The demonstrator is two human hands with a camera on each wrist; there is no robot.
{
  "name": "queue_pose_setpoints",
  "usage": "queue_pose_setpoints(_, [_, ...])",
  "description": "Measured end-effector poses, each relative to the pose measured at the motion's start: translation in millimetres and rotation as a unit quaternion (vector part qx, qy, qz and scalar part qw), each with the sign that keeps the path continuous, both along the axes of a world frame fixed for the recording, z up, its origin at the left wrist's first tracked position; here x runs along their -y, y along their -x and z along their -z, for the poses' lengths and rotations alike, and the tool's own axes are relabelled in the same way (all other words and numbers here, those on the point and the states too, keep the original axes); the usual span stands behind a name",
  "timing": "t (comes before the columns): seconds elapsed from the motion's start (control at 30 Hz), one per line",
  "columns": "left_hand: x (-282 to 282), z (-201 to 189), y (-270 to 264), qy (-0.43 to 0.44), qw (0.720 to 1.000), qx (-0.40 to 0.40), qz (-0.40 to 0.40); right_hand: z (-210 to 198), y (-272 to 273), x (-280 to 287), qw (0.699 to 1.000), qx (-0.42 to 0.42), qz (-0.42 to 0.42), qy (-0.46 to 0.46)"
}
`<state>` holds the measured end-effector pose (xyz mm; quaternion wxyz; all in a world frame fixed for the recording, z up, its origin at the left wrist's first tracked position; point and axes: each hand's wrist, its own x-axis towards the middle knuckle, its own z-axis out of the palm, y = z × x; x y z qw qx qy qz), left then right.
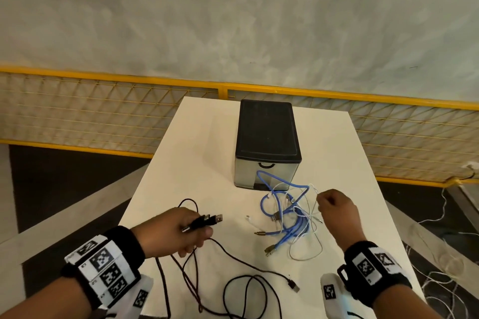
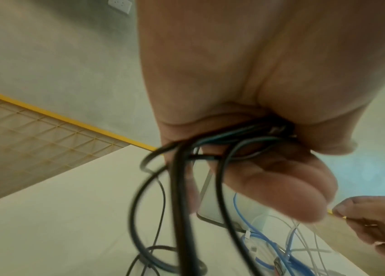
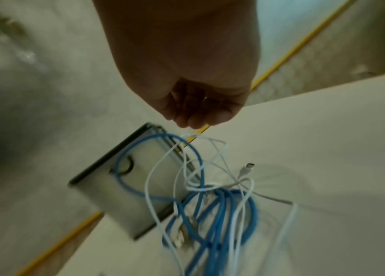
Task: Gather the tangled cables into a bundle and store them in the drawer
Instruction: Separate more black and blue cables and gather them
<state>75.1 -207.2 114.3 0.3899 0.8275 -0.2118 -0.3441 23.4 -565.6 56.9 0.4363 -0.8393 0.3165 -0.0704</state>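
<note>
- A white rectangular table (image 1: 337,153) is standing in front of a yellow wire-mesh fence (image 1: 103,116) and is carrying everything else.
- A small drawer box with a black lid and a silvery front (image 1: 267,137) is sitting at the far middle of the table, its drawer sitting flush with the front and showing a dark curved handle (image 1: 267,165).
- A tangle of blue and white cables (image 1: 293,217) is lying just in front of the box, on the right half of the table, one blue loop rising against the drawer front.
- A set of black cables (image 1: 233,285) is trailing in loose loops over the near left part of the table, well apart from the blue and white tangle except at the hand.
- The left hand (image 1: 171,230) is hovering over the table with its fingers curled round several black cable ends, whose plugs (image 1: 212,219) are sticking out to the right.
- The right hand (image 1: 337,212) is hanging above the tangle, fingertips closed together and pinching a thin white strand (image 1: 315,190), which is lifting part of the heap.
- A loose white plug (image 1: 248,217) is lying on the table between the two hands.
</note>
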Motion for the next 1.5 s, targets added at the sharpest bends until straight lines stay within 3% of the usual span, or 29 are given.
queue_pose_setpoints(0.13, [5.2,6.5,-2.7,0.026,0.997,0.001,-0.066,10.3,-3.9,-50.7,0.970,0.001,-0.235,0.069])
queue_pose_setpoints(0.23, [11.0,9.0,-4.2,0.036,0.996,-0.003,-0.079,24.1,-30.1,-75.9,0.914,-0.001,-0.332,0.232])
queue_pose_setpoints(0.37, [23.1,8.9,-3.2,0.044,0.996,-0.010,-0.074,29.6,-59.4,-89.6,0.796,-0.165,-0.419,0.404])
queue_pose_setpoints(0.53, [30.0,11.3,-1.8,0.030,0.998,0.022,-0.060,61.6,-65.9,-68.8,0.695,-0.249,-0.445,0.507])
queue_pose_setpoints(0.6, [29.2,12.6,-1.5,0.030,0.998,0.024,-0.059,75.9,-64.9,-57.1,0.672,-0.266,-0.469,0.507])
queue_pose_setpoints(0.63, [29.0,13.6,-2.2,0.031,0.997,0.020,-0.061,80.2,-64.7,-50.2,0.682,-0.268,-0.471,0.491])
queue_pose_setpoints(0.73, [29.1,13.8,-5.7,0.040,0.996,0.011,-0.081,78.8,-65.2,-40.4,0.752,-0.235,-0.475,0.393])
queue_pose_setpoints(0.87, [38.7,2.2,-10.1,0.091,0.990,-0.013,-0.110,47.1,-71.9,-47.0,0.837,-0.174,-0.461,0.238])
queue_pose_setpoints(0.97, [45.2,-5.6,-15.6,0.121,0.983,-0.014,-0.135,15.2,-74.4,-47.4,0.919,-0.076,-0.369,0.120])
queue_pose_setpoints(1.03, [50.7,-9.2,-18.7,0.131,0.982,-0.002,-0.138,-13.0,-71.6,-42.7,0.944,-0.008,-0.325,0.060])
queue_pose_setpoints(1.13, [61.9,-17.8,-22.9,0.161,0.973,-0.001,-0.164,-61.7,-65.9,-34.7,0.961,0.086,-0.257,-0.052])
queue_pose_setpoints(1.27, [81.8,-40.1,-28.5,0.223,0.956,0.047,-0.186,-129.3,-48.5,-29.3,0.940,0.196,-0.189,-0.204])
queue_pose_setpoints(1.37, [97.8,-63.0,-35.6,0.283,0.938,0.095,-0.177,-163.0,-39.0,-36.9,0.918,0.245,-0.186,-0.249])
queue_pose_setpoints(1.5, [126.7,-95.4,-33.9,0.341,0.927,0.102,-0.120,-189.8,-31.6,-52.8,0.902,0.274,-0.194,-0.272])
